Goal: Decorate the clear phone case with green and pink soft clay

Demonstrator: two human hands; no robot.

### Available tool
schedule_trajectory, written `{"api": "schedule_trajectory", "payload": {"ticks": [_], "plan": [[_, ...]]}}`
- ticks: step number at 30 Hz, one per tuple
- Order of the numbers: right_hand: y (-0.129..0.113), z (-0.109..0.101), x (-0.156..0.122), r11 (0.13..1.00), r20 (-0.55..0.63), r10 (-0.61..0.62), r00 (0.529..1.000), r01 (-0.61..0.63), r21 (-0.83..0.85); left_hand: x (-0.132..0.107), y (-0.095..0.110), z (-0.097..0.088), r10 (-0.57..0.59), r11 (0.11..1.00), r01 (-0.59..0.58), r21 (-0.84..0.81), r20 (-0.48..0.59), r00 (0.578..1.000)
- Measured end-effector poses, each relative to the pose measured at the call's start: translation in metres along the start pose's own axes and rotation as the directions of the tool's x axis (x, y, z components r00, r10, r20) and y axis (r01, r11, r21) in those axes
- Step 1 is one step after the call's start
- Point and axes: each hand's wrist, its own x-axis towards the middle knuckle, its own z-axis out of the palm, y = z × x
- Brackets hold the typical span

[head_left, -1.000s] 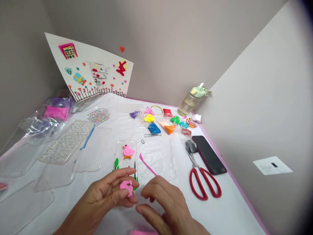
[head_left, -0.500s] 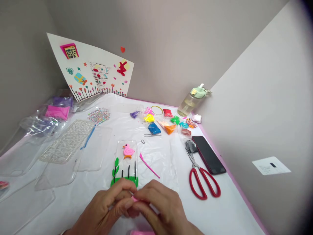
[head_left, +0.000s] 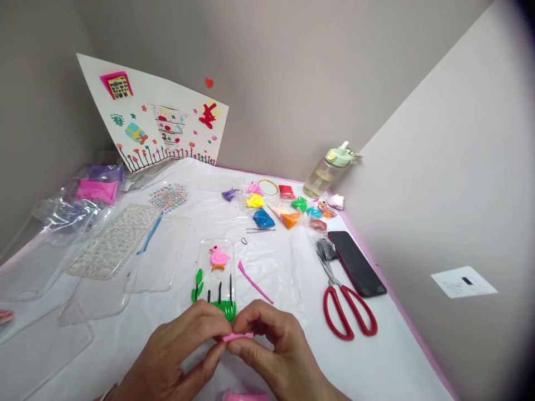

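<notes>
Pink clay strip (head_left: 237,336) pinched between left hand (head_left: 184,348) and right hand (head_left: 273,348), stretched flat, six o'clock of the decorated clear case (head_left: 216,273).

I find no legible text, brand or number. The wall sticker (head_left: 463,282) carries print too small for me to read; the poster (head_left: 159,120) shows drawings only.

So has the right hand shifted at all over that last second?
Yes. The right hand has moved left, away from the red scissors, to meet the left hand; both now pinch the pink clay piece.
</notes>
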Motion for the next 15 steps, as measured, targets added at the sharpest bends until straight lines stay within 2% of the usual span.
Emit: {"api": "schedule_trajectory", "payload": {"ticks": [6,11,15], "plan": [[0.0021,0.0008,0.0022,0.995,0.012,0.055,0.998,-0.056,0.077,0.0018,-0.0014,-0.0023,0.012,0.998,-0.013,0.058,0.009,1.0],[0.0046,0.001,0.0032,0.993,0.0,0.079,0.997,-0.079,0.082,0.0023,-0.0014,-0.0026,0.045,0.994,-0.05,0.098,0.057,0.997],[0.0037,0.0011,0.0027,0.991,0.055,0.078,0.995,-0.084,0.103,0.0026,0.002,-0.0027,0.023,0.987,-0.026,0.157,0.018,1.0]]}}
